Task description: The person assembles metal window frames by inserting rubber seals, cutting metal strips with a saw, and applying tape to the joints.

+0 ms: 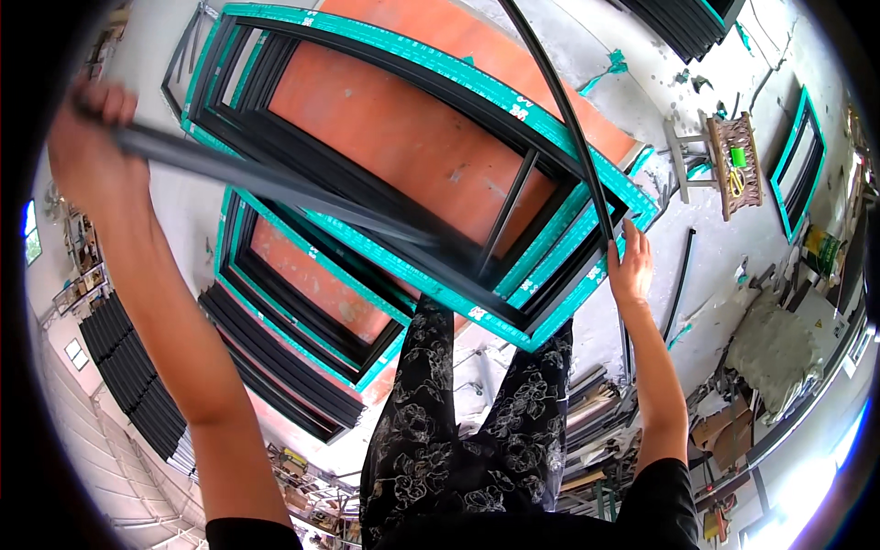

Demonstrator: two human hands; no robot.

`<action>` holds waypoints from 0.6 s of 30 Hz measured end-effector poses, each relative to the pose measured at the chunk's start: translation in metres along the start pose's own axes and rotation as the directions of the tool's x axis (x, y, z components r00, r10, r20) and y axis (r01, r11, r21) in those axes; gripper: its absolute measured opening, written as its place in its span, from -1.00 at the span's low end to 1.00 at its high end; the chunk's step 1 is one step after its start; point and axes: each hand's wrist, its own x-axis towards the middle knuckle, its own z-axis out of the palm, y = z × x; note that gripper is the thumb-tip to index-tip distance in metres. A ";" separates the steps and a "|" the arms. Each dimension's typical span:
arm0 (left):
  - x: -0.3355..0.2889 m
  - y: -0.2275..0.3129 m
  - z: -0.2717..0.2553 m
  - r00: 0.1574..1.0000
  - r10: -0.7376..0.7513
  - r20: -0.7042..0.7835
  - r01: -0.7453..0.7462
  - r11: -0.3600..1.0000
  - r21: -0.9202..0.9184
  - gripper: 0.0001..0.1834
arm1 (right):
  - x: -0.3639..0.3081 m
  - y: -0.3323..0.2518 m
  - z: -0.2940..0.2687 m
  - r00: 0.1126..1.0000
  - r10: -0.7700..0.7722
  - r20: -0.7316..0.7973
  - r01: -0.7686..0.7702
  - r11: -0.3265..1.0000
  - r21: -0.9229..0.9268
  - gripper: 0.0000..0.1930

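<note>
Well outside the large green-edged frame (518,111), the left hand (99,139) holds a bar (275,183).

Small white print and blocky white marks (519,111) run along the bright teal film (394,37) on the large black rectangular frame (500,125), too small to read. A tiny yellow triangular sign (819,323) stands on the flat grey panel (807,310), its symbol unclear.

One blurred dark bar (229,170), one long black strip (570,110), at least two large teal-edged frames (385,35), one smaller teal-edged frame (781,209), at least three stacks of black profiles (128,385), one woven-topped stool (727,137), one pair of yellow scissors (736,183) and one green object (738,157) are seen.
</note>
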 end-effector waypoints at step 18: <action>-0.222 -0.149 0.067 -0.167 0.027 0.986 -0.580 0.806 -0.120 -0.45 | 0.001 -0.080 -0.153 0.828 -0.045 0.559 0.043 0.999 0.017 -0.31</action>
